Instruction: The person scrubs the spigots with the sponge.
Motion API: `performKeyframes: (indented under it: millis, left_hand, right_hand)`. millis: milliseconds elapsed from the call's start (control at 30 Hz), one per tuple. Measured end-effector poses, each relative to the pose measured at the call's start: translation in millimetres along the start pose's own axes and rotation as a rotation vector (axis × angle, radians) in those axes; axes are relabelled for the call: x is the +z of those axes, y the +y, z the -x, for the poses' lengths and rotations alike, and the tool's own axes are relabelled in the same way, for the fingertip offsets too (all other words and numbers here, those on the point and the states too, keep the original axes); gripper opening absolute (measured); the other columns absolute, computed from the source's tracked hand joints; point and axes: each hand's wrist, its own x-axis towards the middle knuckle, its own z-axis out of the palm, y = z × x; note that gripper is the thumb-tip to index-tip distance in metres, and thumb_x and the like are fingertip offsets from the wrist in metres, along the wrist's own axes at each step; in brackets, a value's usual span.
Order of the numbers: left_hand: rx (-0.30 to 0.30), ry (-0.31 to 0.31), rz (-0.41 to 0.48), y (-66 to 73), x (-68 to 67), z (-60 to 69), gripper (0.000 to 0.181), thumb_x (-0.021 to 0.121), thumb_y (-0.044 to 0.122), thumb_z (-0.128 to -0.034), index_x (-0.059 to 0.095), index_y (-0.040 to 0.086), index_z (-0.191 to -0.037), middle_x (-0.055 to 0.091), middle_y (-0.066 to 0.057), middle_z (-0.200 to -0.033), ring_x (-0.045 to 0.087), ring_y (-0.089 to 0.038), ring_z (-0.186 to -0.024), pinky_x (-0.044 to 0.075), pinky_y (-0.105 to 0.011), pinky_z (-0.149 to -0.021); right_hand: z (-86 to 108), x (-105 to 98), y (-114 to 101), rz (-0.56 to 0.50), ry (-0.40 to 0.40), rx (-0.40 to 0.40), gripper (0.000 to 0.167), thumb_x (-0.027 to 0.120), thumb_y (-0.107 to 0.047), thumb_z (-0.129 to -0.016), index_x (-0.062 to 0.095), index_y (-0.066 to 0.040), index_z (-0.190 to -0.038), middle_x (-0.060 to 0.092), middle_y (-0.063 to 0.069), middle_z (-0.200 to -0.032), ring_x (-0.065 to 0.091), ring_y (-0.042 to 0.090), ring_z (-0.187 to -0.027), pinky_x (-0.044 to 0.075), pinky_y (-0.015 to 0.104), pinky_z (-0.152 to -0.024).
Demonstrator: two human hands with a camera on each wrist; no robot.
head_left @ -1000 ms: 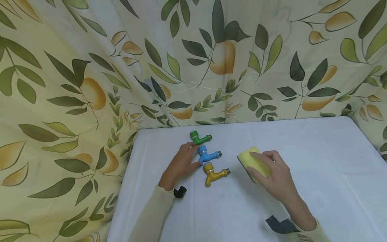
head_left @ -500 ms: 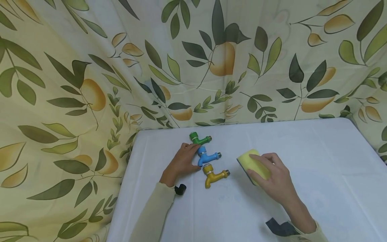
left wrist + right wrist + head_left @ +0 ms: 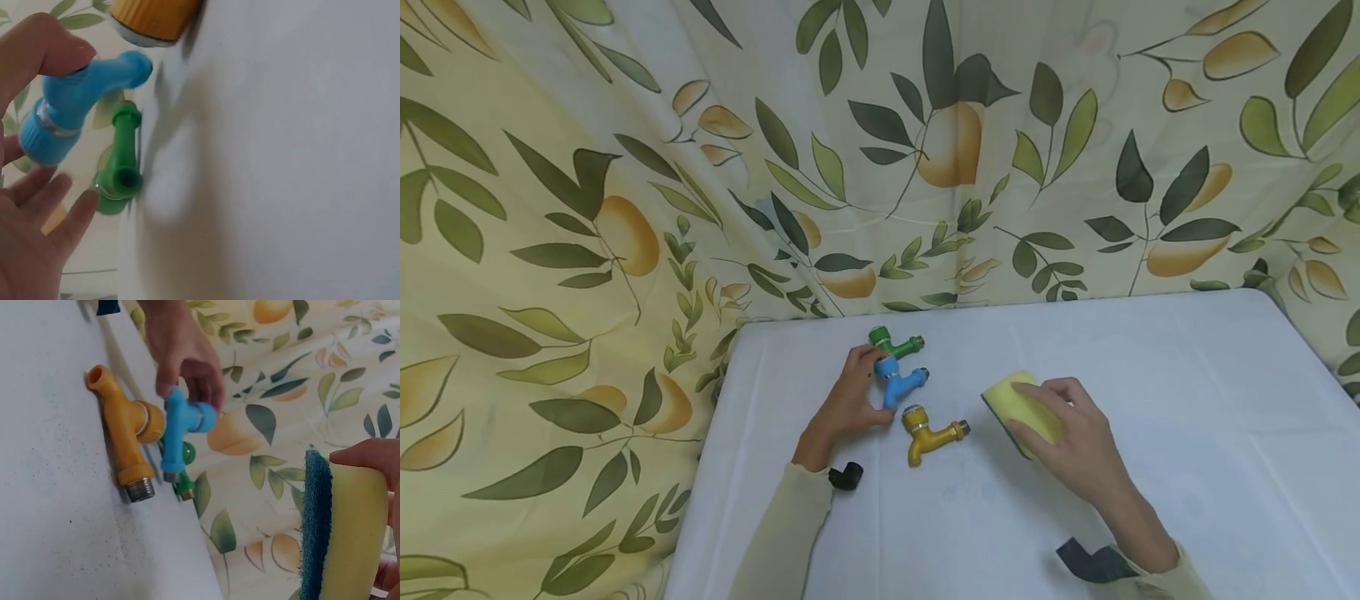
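Note:
A blue tap point(image 3: 898, 385) is pinched between the thumb and fingers of my left hand point(image 3: 847, 400); the left wrist view shows the blue tap point(image 3: 81, 100) lifted off the table. Behind it lies a green tap point(image 3: 897, 343), partly hidden by the blue one in the right wrist view. Nearer me, a yellow tap point(image 3: 931, 435) rests on the table with its threaded end to the right. My right hand point(image 3: 1078, 446) grips a yellow sponge point(image 3: 1026, 410) above the table, its dark scouring side point(image 3: 317, 525) facing left.
White cloth covers the table point(image 3: 970, 533). A leaf-and-fruit patterned curtain point(image 3: 820, 167) hangs along the back and left edges. Black pieces sit at the left wrist point(image 3: 846, 476) and right wrist point(image 3: 1093, 562).
My left hand has taken the blue tap up and drawn it to the left, away from its spot between the others. The sponge has shifted slightly left with my right hand.

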Motion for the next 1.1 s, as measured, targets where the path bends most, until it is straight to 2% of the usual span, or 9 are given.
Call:
performKeyframes:
  millis: [167, 300, 433, 500, 600, 733, 833, 1033, 1100]
  left_hand:
    - [0.077, 0.096, 0.277, 8.6, 2.2, 11.8, 0.094, 0.088, 0.0, -0.0695, 0.039, 0.007, -0.149, 0.046, -0.013, -0.146, 0.056, -0.029, -0.133, 0.053, -0.035, -0.106]
    - [0.126, 0.124, 0.355, 27.0, 8.2, 20.2, 0.096, 0.087, 0.001, -0.07, 0.039, 0.009, -0.152, 0.048, -0.009, -0.145, 0.056, -0.027, -0.136, 0.048, -0.028, -0.109]
    - [0.204, 0.115, 0.359, 51.2, 14.9, 26.1, 0.094, 0.09, 0.005, -0.0698, 0.04, 0.007, -0.15, 0.051, -0.012, -0.145, 0.058, -0.027, -0.133, 0.048, -0.029, -0.109]
    - [0.244, 0.113, 0.359, 60.5, 19.3, 27.7, 0.095, 0.091, 0.005, -0.0694, 0.041, 0.006, -0.15, 0.054, -0.014, -0.145, 0.06, -0.027, -0.132, 0.05, -0.031, -0.109]
    - [0.291, 0.122, 0.346, 70.1, 26.3, 29.5, 0.094, 0.091, 0.006, -0.0683, 0.042, 0.005, -0.148, 0.057, -0.014, -0.142, 0.062, -0.024, -0.129, 0.051, -0.032, -0.108]
    - [0.338, 0.156, 0.266, 77.7, 32.8, 30.9, 0.092, 0.092, 0.012, -0.067, 0.044, 0.005, -0.146, 0.061, -0.012, -0.137, 0.065, -0.02, -0.123, 0.055, -0.034, -0.104]
    - [0.356, 0.162, 0.222, 80.8, 37.8, 31.9, 0.092, 0.092, 0.015, -0.0669, 0.044, 0.006, -0.146, 0.062, -0.01, -0.136, 0.065, -0.018, -0.121, 0.057, -0.037, -0.1]
    - [0.372, 0.133, 0.176, 87.6, 44.7, 32.1, 0.093, 0.09, 0.018, -0.0706, 0.041, 0.009, -0.149, 0.057, -0.007, -0.142, 0.061, -0.018, -0.127, 0.056, -0.039, -0.103]
    - [0.364, 0.13, 0.146, 90.7, 46.7, 33.5, 0.094, 0.09, 0.021, -0.0708, 0.041, 0.009, -0.149, 0.056, -0.007, -0.144, 0.06, -0.018, -0.128, 0.056, -0.04, -0.102]
  right_hand:
    - [-4.2, 5, -1, 0.003, -0.002, 0.011, 0.05, 0.084, -0.027, -0.084, 0.068, -0.02, -0.13, 0.054, 0.006, -0.114, 0.049, 0.016, -0.095, 0.043, 0.027, -0.066]
    - [-11.2, 12, -5, -0.01, 0.02, 0.073, 0.051, 0.081, -0.027, -0.087, 0.066, -0.015, -0.134, 0.054, 0.012, -0.118, 0.05, 0.021, -0.096, 0.044, 0.032, -0.069]
    - [-17.5, 23, -15, -0.051, 0.03, 0.168, 0.051, 0.075, -0.032, -0.093, 0.062, -0.014, -0.139, 0.053, 0.016, -0.123, 0.052, 0.028, -0.1, 0.044, 0.038, -0.074]
    - [-17.6, 29, -21, -0.07, 0.038, 0.172, 0.051, 0.074, -0.033, -0.094, 0.062, -0.014, -0.139, 0.054, 0.016, -0.122, 0.052, 0.028, -0.099, 0.045, 0.038, -0.075]
    - [-13.2, 34, -27, -0.082, 0.038, 0.07, 0.05, 0.079, -0.03, -0.09, 0.065, -0.015, -0.136, 0.055, 0.014, -0.119, 0.054, 0.026, -0.098, 0.049, 0.036, -0.072]
    - [-11.2, 36, -24, -0.068, 0.068, -0.057, 0.051, 0.087, -0.021, -0.08, 0.071, -0.017, -0.128, 0.058, 0.01, -0.114, 0.055, 0.022, -0.095, 0.05, 0.031, -0.068]
    - [-10.4, 35, -23, -0.063, 0.073, -0.055, 0.05, 0.086, -0.022, -0.081, 0.071, -0.017, -0.128, 0.058, 0.008, -0.113, 0.054, 0.017, -0.093, 0.048, 0.028, -0.068]
    - [-6.7, 30, -32, -0.12, -0.007, -0.159, 0.053, 0.089, -0.024, -0.077, 0.071, -0.02, -0.128, 0.061, 0.001, -0.114, 0.057, 0.014, -0.095, 0.052, 0.025, -0.071]
    - [-5.5, 29, -33, -0.102, -0.003, -0.133, 0.053, 0.088, -0.024, -0.078, 0.071, -0.021, -0.128, 0.061, 0.0, -0.114, 0.057, 0.013, -0.096, 0.052, 0.026, -0.072]
